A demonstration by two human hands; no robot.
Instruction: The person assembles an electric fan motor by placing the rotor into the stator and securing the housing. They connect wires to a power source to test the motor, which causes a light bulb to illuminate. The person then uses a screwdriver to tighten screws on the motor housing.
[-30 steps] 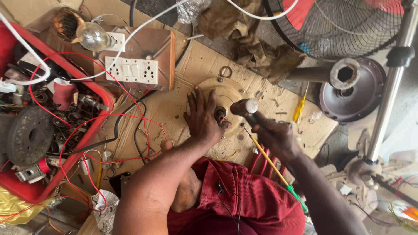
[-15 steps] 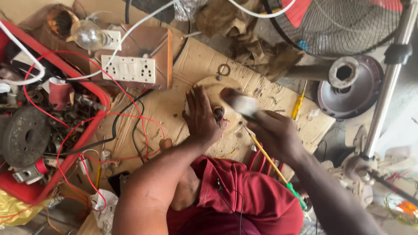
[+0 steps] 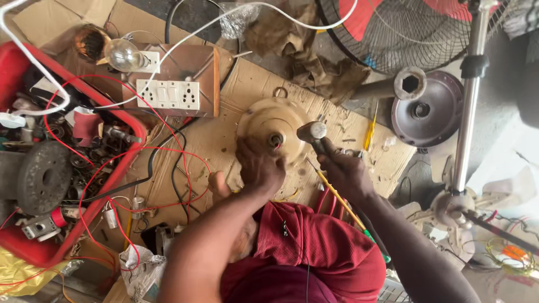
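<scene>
A round tan fan motor housing lies on a sheet of cardboard. My left hand rests on its near rim, fingers curled by the centre shaft. My right hand grips the handle of a hammer, whose steel head hovers just right of the housing's centre. A yellow-handled screwdriver lies under my right wrist.
A red tray of motor parts and red wires sits at left. A switch-and-socket board with a bulb lies behind. A dark fan cover, a fan stand pole, a fan grille and a small yellow screwdriver are at right.
The hammer swung quickly at the housing and its head now sits close to the centre shaft. My left hand has slid nearer on the rim, uncovering more of the housing.
</scene>
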